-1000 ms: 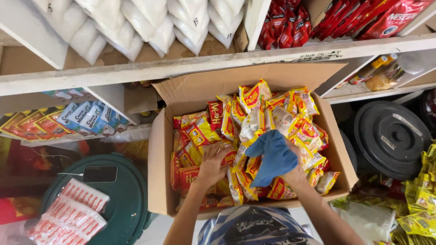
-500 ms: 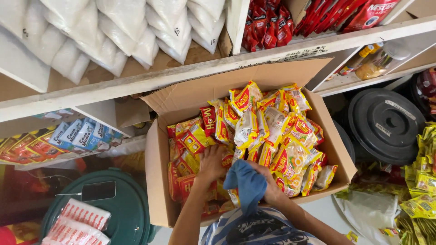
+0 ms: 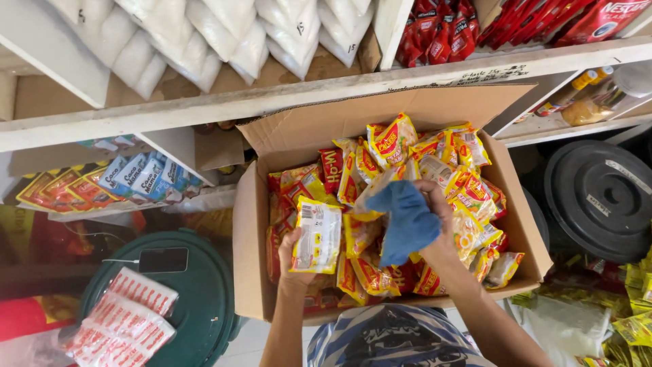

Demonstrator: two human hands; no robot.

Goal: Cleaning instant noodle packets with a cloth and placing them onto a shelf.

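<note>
An open cardboard box (image 3: 252, 224) sits in front of me, filled with several yellow and red snack packets (image 3: 435, 163). My left hand (image 3: 296, 261) holds one of these packets (image 3: 318, 234) up, its pale back side facing me, at the box's left half. My right hand (image 3: 435, 211) grips a blue cloth (image 3: 406, 221) over the middle of the box, and the cloth presses against a yellow packet (image 3: 375, 194) next to it.
White bags (image 3: 204, 41) and red packets (image 3: 441, 30) fill the shelf above. A green bin lid (image 3: 197, 299) at the lower left carries a phone (image 3: 161, 259) and red-and-white packets (image 3: 125, 312). A black bin lid (image 3: 601, 197) lies to the right.
My left hand has lifted a packet out of the pile. My right hand with the blue cloth moved from the box's near edge up to the middle.
</note>
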